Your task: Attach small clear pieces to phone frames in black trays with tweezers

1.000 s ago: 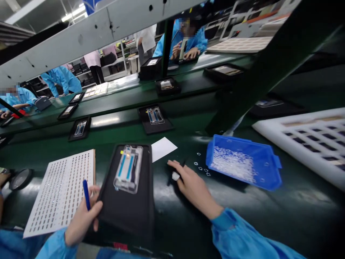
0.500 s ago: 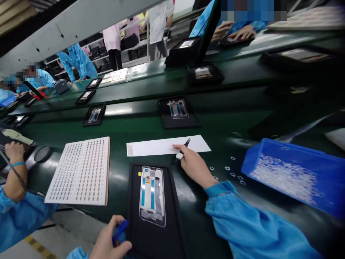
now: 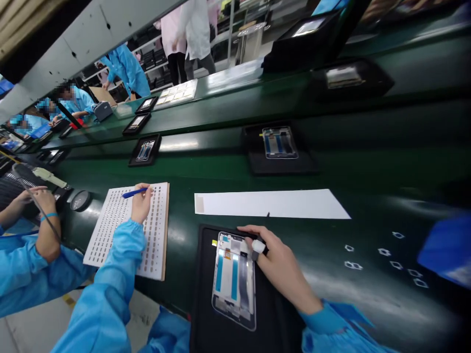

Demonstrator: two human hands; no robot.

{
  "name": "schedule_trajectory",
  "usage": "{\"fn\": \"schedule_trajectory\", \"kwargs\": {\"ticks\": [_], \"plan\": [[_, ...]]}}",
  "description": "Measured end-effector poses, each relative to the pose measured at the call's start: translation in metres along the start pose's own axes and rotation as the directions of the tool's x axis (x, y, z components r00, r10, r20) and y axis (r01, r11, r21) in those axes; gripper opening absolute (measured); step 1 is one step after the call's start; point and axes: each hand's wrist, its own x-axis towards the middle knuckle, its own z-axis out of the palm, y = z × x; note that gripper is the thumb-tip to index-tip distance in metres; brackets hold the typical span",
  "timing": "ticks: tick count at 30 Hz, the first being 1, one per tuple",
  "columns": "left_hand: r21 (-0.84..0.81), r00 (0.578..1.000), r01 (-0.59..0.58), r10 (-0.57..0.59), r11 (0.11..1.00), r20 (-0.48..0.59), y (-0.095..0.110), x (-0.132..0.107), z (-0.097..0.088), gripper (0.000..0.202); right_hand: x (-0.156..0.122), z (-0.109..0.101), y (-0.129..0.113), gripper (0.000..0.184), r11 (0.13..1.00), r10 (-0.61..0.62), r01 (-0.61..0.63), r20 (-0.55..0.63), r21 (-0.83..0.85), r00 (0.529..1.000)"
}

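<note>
My left hand [image 3: 140,208] is closed round a blue pen-shaped tool [image 3: 131,194] above a white board with rows of small slots [image 3: 156,240]. Black tweezers with a white wrapped part [image 3: 258,247] are held in my right hand [image 3: 279,267], their dark tip pointing away from me. The fingers of that hand reach over the top right corner of a black tray [image 3: 206,314]; whether they touch it I cannot tell. A phone frame [image 3: 228,274] with two blue strips and a yellow tab lies in the tray.
Beyond the tray lies a white paper strip [image 3: 257,203]. Small white ring-like pieces [image 3: 384,252] are scattered at right, beside a blue bin [image 3: 445,250]. Another black tray [image 3: 283,166] with a phone frame sits farther back. A co-worker's hands [image 3: 40,201] are at far left, near a round black dish [image 3: 80,201].
My left hand has moved from beside the near tray up to the slotted board with the blue tool. My right hand has come from the paper strip to the tray's corner. The view has shifted.
</note>
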Motion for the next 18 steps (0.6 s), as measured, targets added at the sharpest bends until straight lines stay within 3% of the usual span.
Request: {"fn": "schedule_trajectory", "kwargs": {"ticks": [3,6,10,14,18], "plan": [[0.061,1.0,-0.007,0.008,0.998,-0.025,-0.022,0.023,0.015,0.014,-0.002,0.001,0.001,0.029,1.0,0.011,-0.01,-0.013,0.016,1.0],[0.161,0.996,-0.004,0.018,0.987,-0.085,-0.035,0.026,0.015,0.017,0.0,-0.001,0.0,0.029,1.0,0.011,-0.011,0.0,0.015,1.0],[0.3,0.984,0.046,0.009,0.953,-0.179,-0.043,0.025,-0.005,0.02,0.003,-0.003,0.001,0.03,1.0,0.007,-0.007,0.045,0.002,0.999],[0.405,0.988,0.095,-0.036,0.909,-0.152,-0.046,0.026,-0.027,0.017,0.004,-0.004,0.003,0.029,1.0,-0.005,0.006,0.057,-0.01,0.998],[0.499,0.987,0.126,-0.059,0.858,-0.147,-0.044,0.024,-0.033,0.016,0.004,-0.004,0.004,0.027,0.999,-0.03,0.032,0.045,-0.031,0.999]]}}
